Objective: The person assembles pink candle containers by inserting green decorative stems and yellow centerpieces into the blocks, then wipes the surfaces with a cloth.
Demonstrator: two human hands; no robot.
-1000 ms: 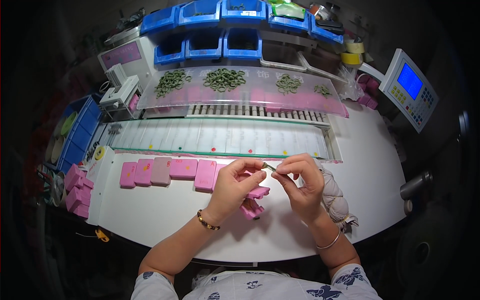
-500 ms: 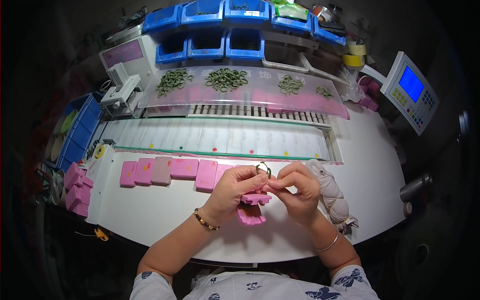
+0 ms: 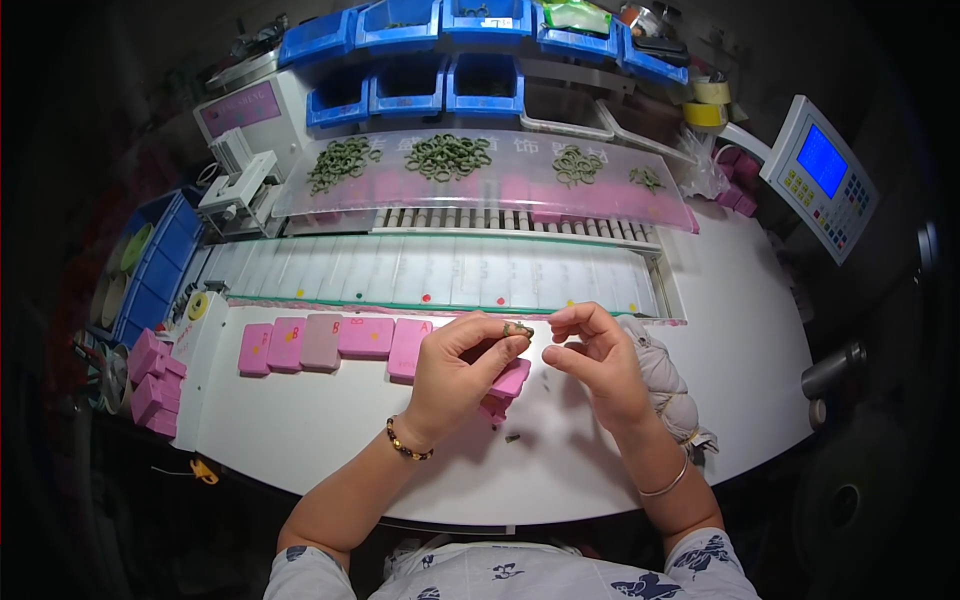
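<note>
My left hand [image 3: 455, 370] pinches a small dark green ring [image 3: 517, 330] between thumb and fingers. A pink rubber mould [image 3: 512, 379] also sits in that hand, partly hidden under the fingers, its lower part hanging down. My right hand [image 3: 600, 372] is just right of the ring, thumb and fingers apart, with nothing visible in it. Tiny dark specks show below the gap between the hands. A small dark green scrap [image 3: 512, 438] is on or just above the white table [image 3: 330, 440].
A row of pink mould blocks [image 3: 366, 337] lies left of my hands. A grey-white cloth bundle [image 3: 665, 385] lies right. Beyond stand a glass-edged strip [image 3: 450, 270], a translucent shelf [image 3: 520, 190] with piles of green rings [image 3: 447, 157], blue bins [image 3: 408, 90] and a control panel [image 3: 823, 180].
My right hand has come away from the ring and its fingers have spread. The ring has tilted flatter in my left hand, the mould has turned, and a small scrap has appeared below.
</note>
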